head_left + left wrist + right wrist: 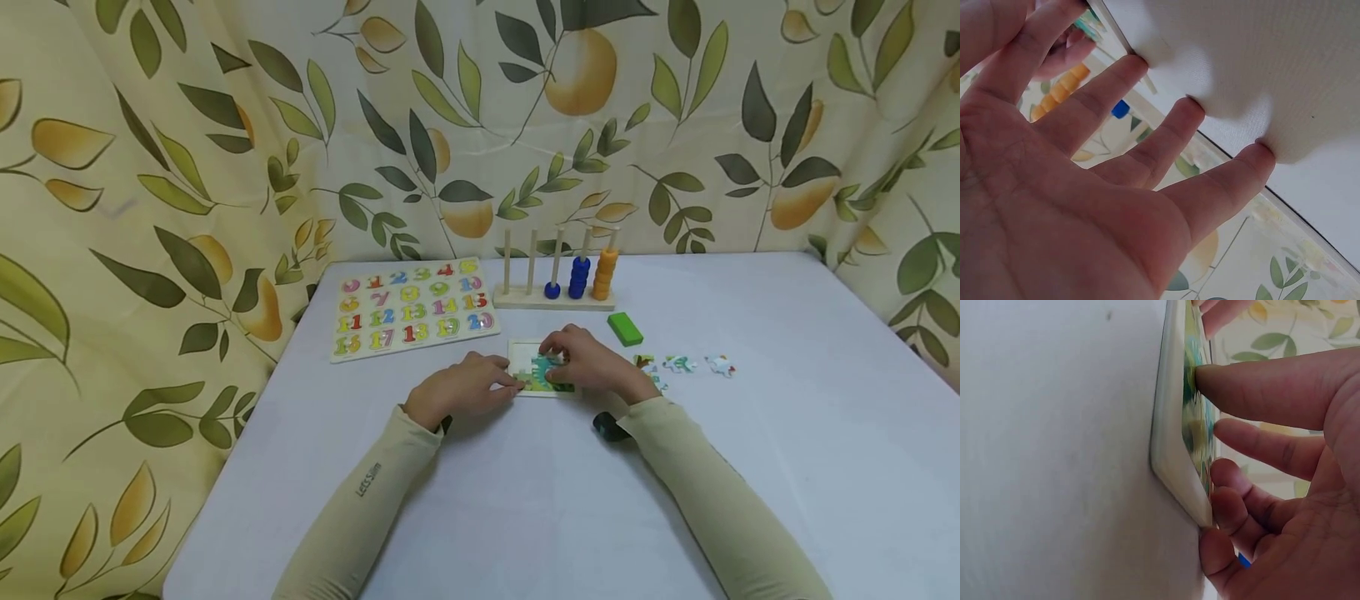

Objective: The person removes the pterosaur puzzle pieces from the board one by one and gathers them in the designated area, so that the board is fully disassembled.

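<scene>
A small jigsaw puzzle board (pixel 547 395) with a white rim lies on the table, partly filled with green and teal pieces; bare white shows at its upper left. My right hand (pixel 588 358) is over its right side. In the right wrist view, the thumb (pixel 1229 387) and fingertips touch the picture surface, apart from one another, and the little finger is at the rim. My left hand (pixel 465 387) is at the board's left edge. Its spread fingers (pixel 1166 134) rest their tips on the table in the left wrist view. Right fingers hide part of the picture.
Several loose puzzle pieces (pixel 680 364) lie right of the board. A green block (pixel 625 328) sits behind my right hand. Farther back stand a peg rack (pixel 517 300) with blue and orange beads and a number board (pixel 412 312). A black object (pixel 609 427) is beside my right wrist.
</scene>
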Demonstrator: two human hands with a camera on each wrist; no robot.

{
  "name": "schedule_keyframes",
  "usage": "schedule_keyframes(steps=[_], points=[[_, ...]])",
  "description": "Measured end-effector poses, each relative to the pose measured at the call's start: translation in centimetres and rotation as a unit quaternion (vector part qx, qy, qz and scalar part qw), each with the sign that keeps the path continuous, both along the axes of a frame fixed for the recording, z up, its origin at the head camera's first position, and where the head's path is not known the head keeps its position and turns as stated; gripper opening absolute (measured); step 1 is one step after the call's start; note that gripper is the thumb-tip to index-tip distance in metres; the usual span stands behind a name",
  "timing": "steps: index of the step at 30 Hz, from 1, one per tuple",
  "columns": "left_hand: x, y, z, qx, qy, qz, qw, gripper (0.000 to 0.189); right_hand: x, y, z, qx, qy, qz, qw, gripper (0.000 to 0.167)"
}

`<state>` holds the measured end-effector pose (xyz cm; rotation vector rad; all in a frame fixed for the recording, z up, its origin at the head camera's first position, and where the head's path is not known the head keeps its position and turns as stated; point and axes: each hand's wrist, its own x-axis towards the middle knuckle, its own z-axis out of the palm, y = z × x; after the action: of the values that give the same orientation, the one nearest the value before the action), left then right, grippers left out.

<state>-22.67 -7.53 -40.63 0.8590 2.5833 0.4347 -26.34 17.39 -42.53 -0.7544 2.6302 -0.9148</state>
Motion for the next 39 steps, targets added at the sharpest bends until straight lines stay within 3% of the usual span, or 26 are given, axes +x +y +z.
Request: schedule_keyframes(steps=[14, 27, 39], points=[[-0.03, -0.30, 0.11, 0.008, 0.000, -0.001, 1.0000, 0.036, -0.20, -0.56, 0.11, -0.017, -0.010, -0.011, 0.9997, 0.035], [-0.23, 0.04, -0.15, 0.004, -0.006, -0.005, 1.0000, 0.037, 0.01, -0.05, -0.31, -0.058, -0.022, -0.062, 0.9961, 0.025], [-0.07, -0.07, 0.04, 0.011, -0.005, -0.002, 0.9999, 0.037, -0.04, -0.34, -0.28, -0.048, -0.019, -0.075, 0.9959, 0.029]])
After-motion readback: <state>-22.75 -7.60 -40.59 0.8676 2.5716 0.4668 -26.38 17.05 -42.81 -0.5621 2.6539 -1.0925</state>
